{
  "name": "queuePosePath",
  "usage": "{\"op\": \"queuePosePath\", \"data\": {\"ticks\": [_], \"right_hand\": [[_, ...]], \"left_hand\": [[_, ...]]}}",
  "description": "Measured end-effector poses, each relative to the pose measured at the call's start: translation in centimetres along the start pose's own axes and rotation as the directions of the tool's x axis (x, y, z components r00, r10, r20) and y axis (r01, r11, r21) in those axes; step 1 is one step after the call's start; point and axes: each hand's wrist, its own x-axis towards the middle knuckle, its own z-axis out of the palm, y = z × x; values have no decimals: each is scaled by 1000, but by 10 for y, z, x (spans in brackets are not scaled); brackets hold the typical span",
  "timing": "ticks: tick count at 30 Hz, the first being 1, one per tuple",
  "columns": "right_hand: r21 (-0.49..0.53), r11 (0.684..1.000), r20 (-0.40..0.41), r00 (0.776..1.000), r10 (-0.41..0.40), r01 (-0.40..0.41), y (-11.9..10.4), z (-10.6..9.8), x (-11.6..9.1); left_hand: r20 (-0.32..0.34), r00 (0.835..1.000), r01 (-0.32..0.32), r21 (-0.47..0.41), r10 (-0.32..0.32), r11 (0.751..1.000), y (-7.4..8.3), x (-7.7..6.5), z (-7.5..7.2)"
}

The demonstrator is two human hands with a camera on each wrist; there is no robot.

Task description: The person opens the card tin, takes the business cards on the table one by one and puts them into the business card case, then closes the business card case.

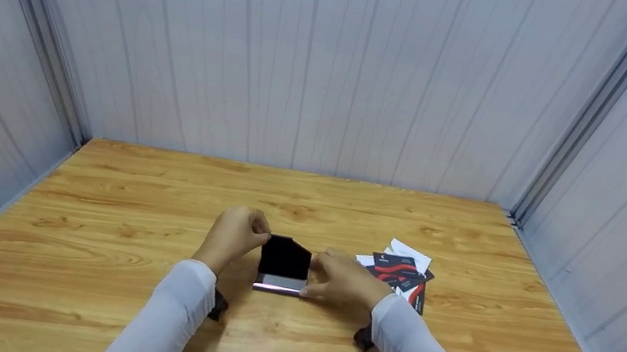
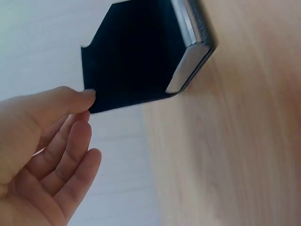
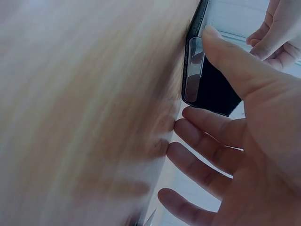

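room I see across the worktop (image 1: 78, 264) to the left, the black case (image 1: 284, 260) blocking passage between my left hand (image 1: 235, 236) and right hand (image 1: 348, 280), cards (image 1: 400, 270) crowding the latter's outer side

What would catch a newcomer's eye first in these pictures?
Probably the open case near the middle of the table, its raised black flap held at a corner by the left hand's grip. Next comes the untidy pile of cards to the case's right, some dark with red stripes.
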Motion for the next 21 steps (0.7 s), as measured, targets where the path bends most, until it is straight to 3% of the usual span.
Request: {"op": "queuePosePath", "data": {"ticks": [5,8,11,15,21], "right_hand": [[-27,1000,-10,1000,-3,3,-3,-1,-2],[-27,1000,-11,1000,-9,9,-4,-1,-2],[-21,1000,-11,1000,-6,6,-4,-1,-1],[-7,1000,-10,1000,5,-5,-3,0,-1],[3,1000,10,1000,14,-15,-4,-1,-1]], "left_hand": [[-28,1000,5,-29,-6,1000,0,0,3],[-2,1000,5,-42,-5,999,-1,0,4],[72,997,-15,-2,15,1000,-1,0,5],[193,981,-40,88,23,995,-1,-1,7],[360,932,-15,150,-40,989,-2,-4,5]]}}
